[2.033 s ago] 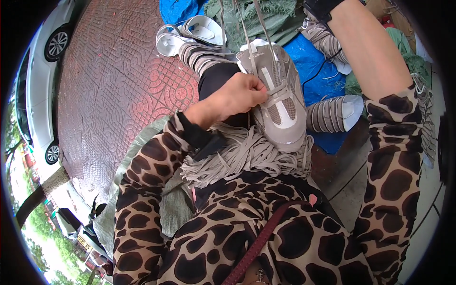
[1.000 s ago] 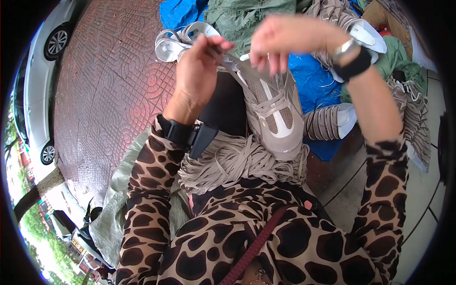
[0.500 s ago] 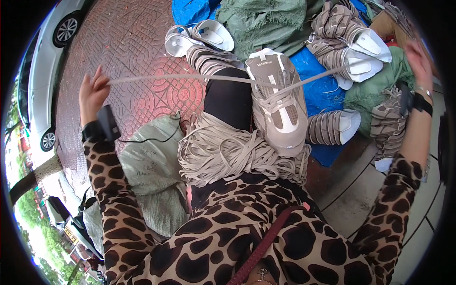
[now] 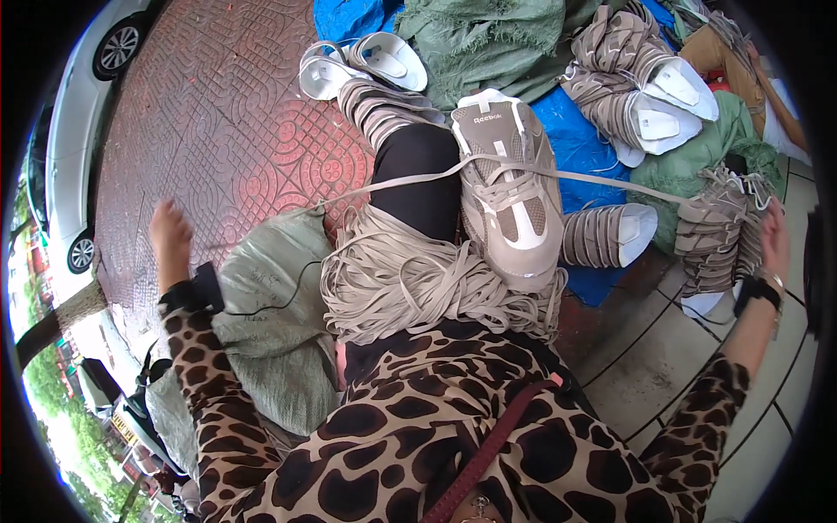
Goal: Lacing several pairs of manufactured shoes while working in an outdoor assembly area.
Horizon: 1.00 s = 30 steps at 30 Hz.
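Observation:
A grey-beige shoe upper [image 4: 478, 205] with white trim rests over my right knee, partly laced near its toe. From its eyelets a long flat shoelace [image 4: 401, 181] stretches out to both sides, slack, its visible ends short of my hands. Out to the left, above the paving, my left hand [image 4: 171, 234] is smeared by motion, its fingers unclear. My right hand [image 4: 774, 240] is far right with fingers stretched upward, beside a stack of shoe uppers [image 4: 711, 231]; I see nothing in it. A heap of loose beige laces [image 4: 410, 279] covers my lap.
More nested uppers lie at the upper right [image 4: 619, 78], right of the shoe [image 4: 606, 235] and beyond my left knee [image 4: 384, 109]. Green sacks [image 4: 479, 44] and blue sheeting [image 4: 571, 148] lie ahead. A pale sack [image 4: 270, 305] stands at my left; a car [image 4: 78, 139] is parked beyond.
Both hands have moved down and the lace, taut between them before, now sags loose on both sides of the shoe upper. My right hand has come beside the right stack of uppers.

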Each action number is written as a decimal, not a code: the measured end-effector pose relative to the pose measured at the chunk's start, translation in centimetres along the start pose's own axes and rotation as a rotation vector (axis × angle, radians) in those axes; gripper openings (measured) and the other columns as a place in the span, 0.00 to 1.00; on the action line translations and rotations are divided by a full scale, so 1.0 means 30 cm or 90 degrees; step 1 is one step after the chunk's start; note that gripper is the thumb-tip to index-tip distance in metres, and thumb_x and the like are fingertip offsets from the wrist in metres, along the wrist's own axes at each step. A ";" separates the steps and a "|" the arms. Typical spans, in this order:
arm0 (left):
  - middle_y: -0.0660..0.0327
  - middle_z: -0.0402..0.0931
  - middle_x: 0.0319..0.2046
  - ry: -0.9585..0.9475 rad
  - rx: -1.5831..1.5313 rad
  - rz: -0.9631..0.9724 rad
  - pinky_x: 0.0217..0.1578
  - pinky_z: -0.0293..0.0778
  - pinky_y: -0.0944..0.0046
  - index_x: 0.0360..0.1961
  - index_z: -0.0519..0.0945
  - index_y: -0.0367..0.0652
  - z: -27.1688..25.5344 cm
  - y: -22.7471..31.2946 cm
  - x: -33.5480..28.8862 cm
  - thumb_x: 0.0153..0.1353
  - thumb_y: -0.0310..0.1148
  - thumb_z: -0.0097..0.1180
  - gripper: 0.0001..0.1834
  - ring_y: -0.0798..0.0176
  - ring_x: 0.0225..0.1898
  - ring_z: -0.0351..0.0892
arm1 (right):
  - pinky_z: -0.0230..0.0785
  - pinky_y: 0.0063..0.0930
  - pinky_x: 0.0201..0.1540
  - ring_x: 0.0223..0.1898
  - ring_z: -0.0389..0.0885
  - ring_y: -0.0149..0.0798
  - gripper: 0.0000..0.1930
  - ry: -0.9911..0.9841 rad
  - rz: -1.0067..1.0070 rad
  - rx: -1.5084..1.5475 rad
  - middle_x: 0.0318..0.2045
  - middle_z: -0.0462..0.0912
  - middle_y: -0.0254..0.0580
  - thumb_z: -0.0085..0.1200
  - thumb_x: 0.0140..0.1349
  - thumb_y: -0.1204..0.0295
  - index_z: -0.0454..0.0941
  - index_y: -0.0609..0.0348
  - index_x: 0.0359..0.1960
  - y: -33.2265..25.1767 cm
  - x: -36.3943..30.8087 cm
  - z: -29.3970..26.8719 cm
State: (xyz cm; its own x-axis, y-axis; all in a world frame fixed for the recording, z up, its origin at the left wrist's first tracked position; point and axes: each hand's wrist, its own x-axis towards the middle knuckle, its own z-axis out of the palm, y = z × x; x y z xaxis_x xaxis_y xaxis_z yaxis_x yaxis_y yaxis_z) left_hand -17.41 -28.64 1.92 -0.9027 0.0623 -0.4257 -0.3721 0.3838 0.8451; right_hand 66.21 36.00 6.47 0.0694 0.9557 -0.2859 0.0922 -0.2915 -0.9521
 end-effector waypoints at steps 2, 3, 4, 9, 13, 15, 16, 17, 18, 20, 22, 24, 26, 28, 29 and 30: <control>0.67 0.74 0.26 -0.128 0.347 0.314 0.17 0.60 0.74 0.42 0.78 0.42 0.233 0.024 -0.151 0.63 0.33 0.43 0.13 0.76 0.19 0.64 | 0.43 0.09 0.19 0.19 0.53 0.14 0.17 -0.174 -0.010 -0.126 0.22 0.60 0.19 0.47 0.62 0.71 0.73 0.62 0.52 0.053 -0.294 0.603; 0.67 0.77 0.27 -0.182 0.261 0.232 0.20 0.63 0.73 0.39 0.80 0.43 0.412 0.047 -0.294 0.63 0.32 0.44 0.12 0.76 0.22 0.66 | 0.44 0.10 0.20 0.20 0.54 0.15 0.15 -0.297 -0.042 -0.147 0.23 0.63 0.18 0.47 0.63 0.67 0.76 0.58 0.49 0.105 -0.366 0.698; 0.66 0.77 0.28 -0.233 0.279 0.248 0.22 0.65 0.73 0.37 0.80 0.42 0.534 0.061 -0.395 0.63 0.32 0.45 0.11 0.76 0.23 0.66 | 0.47 0.13 0.23 0.21 0.55 0.16 0.14 -0.277 -0.101 -0.263 0.26 0.68 0.17 0.48 0.63 0.66 0.77 0.56 0.47 0.129 -0.492 0.855; 0.63 0.77 0.21 -0.479 0.295 0.563 0.21 0.67 0.67 0.34 0.78 0.40 0.873 -0.085 -0.602 0.64 0.32 0.47 0.09 0.68 0.19 0.73 | 0.65 0.20 0.34 0.29 0.73 0.24 0.11 -0.681 -0.246 -0.398 0.25 0.79 0.32 0.49 0.61 0.69 0.80 0.63 0.28 0.218 -0.763 1.198; 0.58 0.76 0.15 -0.494 0.540 0.532 0.27 0.73 0.56 0.29 0.74 0.41 0.902 -0.126 -0.691 0.62 0.35 0.47 0.10 0.51 0.23 0.79 | 0.66 0.22 0.30 0.25 0.74 0.29 0.10 -0.710 -0.284 -0.419 0.21 0.77 0.39 0.51 0.58 0.70 0.78 0.66 0.27 0.293 -0.792 1.279; 0.58 0.76 0.16 -0.516 0.525 0.549 0.26 0.72 0.54 0.28 0.74 0.40 0.890 -0.151 -0.710 0.62 0.36 0.46 0.11 0.50 0.23 0.78 | 0.66 0.23 0.30 0.26 0.75 0.31 0.09 -0.723 -0.319 -0.454 0.22 0.78 0.41 0.52 0.56 0.71 0.77 0.66 0.28 0.308 -0.788 1.292; 0.57 0.76 0.16 -0.512 0.515 0.564 0.26 0.72 0.54 0.28 0.74 0.40 0.884 -0.154 -0.715 0.62 0.36 0.46 0.11 0.49 0.22 0.78 | 0.66 0.23 0.30 0.26 0.75 0.31 0.09 -0.728 -0.317 -0.453 0.22 0.78 0.41 0.52 0.56 0.71 0.77 0.66 0.28 0.309 -0.790 1.299; 0.57 0.76 0.16 -0.510 0.517 0.560 0.26 0.72 0.54 0.28 0.74 0.40 0.883 -0.154 -0.716 0.62 0.36 0.46 0.11 0.49 0.22 0.78 | 0.66 0.23 0.30 0.25 0.75 0.33 0.09 -0.716 -0.328 -0.449 0.23 0.77 0.41 0.51 0.56 0.71 0.77 0.66 0.27 0.310 -0.791 1.304; 0.56 0.76 0.16 -0.514 0.517 0.544 0.27 0.72 0.53 0.28 0.73 0.40 0.882 -0.153 -0.718 0.62 0.36 0.46 0.11 0.49 0.23 0.78 | 0.66 0.24 0.29 0.25 0.75 0.35 0.09 -0.705 -0.338 -0.445 0.23 0.77 0.42 0.51 0.56 0.71 0.77 0.66 0.27 0.312 -0.792 1.309; 0.55 0.75 0.16 -0.514 0.520 0.525 0.27 0.72 0.53 0.28 0.73 0.39 0.882 -0.153 -0.720 0.62 0.36 0.46 0.11 0.48 0.23 0.77 | 0.65 0.26 0.28 0.24 0.74 0.36 0.08 -0.690 -0.360 -0.452 0.23 0.76 0.42 0.51 0.56 0.72 0.76 0.66 0.27 0.316 -0.799 1.317; 0.53 0.74 0.16 -0.507 0.537 0.537 0.27 0.72 0.51 0.29 0.73 0.39 0.888 -0.156 -0.724 0.62 0.36 0.46 0.11 0.46 0.24 0.77 | 0.64 0.27 0.27 0.23 0.73 0.38 0.08 -0.675 -0.382 -0.459 0.23 0.74 0.42 0.51 0.56 0.72 0.76 0.66 0.26 0.324 -0.812 1.321; 0.50 0.74 0.17 -0.491 0.556 0.547 0.27 0.72 0.49 0.29 0.73 0.40 0.886 -0.152 -0.731 0.62 0.36 0.45 0.11 0.44 0.24 0.77 | 0.63 0.32 0.28 0.24 0.71 0.43 0.07 -0.612 -0.457 -0.450 0.22 0.71 0.43 0.52 0.55 0.73 0.74 0.65 0.25 0.333 -0.832 1.322; 0.48 0.75 0.19 -0.491 0.562 0.549 0.27 0.71 0.48 0.30 0.72 0.40 0.890 -0.151 -0.737 0.62 0.37 0.45 0.11 0.43 0.25 0.76 | 0.63 0.33 0.29 0.25 0.71 0.44 0.06 -0.584 -0.587 -0.459 0.22 0.71 0.43 0.53 0.54 0.74 0.73 0.64 0.24 0.352 -0.844 1.321; 0.48 0.75 0.19 -0.494 0.554 0.554 0.26 0.71 0.47 0.30 0.72 0.40 0.886 -0.153 -0.740 0.62 0.37 0.45 0.11 0.43 0.25 0.76 | 0.63 0.34 0.30 0.26 0.70 0.45 0.05 -0.552 -0.718 -0.462 0.21 0.70 0.43 0.53 0.53 0.75 0.72 0.62 0.22 0.359 -0.865 1.323; 0.47 0.75 0.19 -0.500 0.546 0.562 0.26 0.71 0.47 0.30 0.72 0.40 0.884 -0.154 -0.741 0.62 0.37 0.45 0.11 0.43 0.24 0.76 | 0.62 0.35 0.31 0.27 0.70 0.45 0.06 -0.521 -0.747 -0.506 0.22 0.69 0.43 0.53 0.52 0.75 0.71 0.61 0.21 0.360 -0.882 1.326; 0.47 0.75 0.19 -0.498 0.547 0.561 0.26 0.71 0.47 0.30 0.72 0.40 0.883 -0.154 -0.746 0.62 0.37 0.45 0.11 0.43 0.24 0.76 | 0.62 0.36 0.32 0.28 0.69 0.46 0.06 -0.488 -0.776 -0.549 0.22 0.69 0.42 0.54 0.51 0.75 0.70 0.60 0.21 0.361 -0.892 1.328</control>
State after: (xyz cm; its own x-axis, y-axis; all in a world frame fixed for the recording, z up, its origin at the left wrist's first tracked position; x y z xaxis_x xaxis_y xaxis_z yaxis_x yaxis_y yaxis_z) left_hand 10.22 -7.41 -1.02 -0.3154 0.9312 -0.1830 0.7226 0.3606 0.5897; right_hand 25.79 8.85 -0.51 -0.8913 0.3458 0.2934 0.2219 0.8968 -0.3827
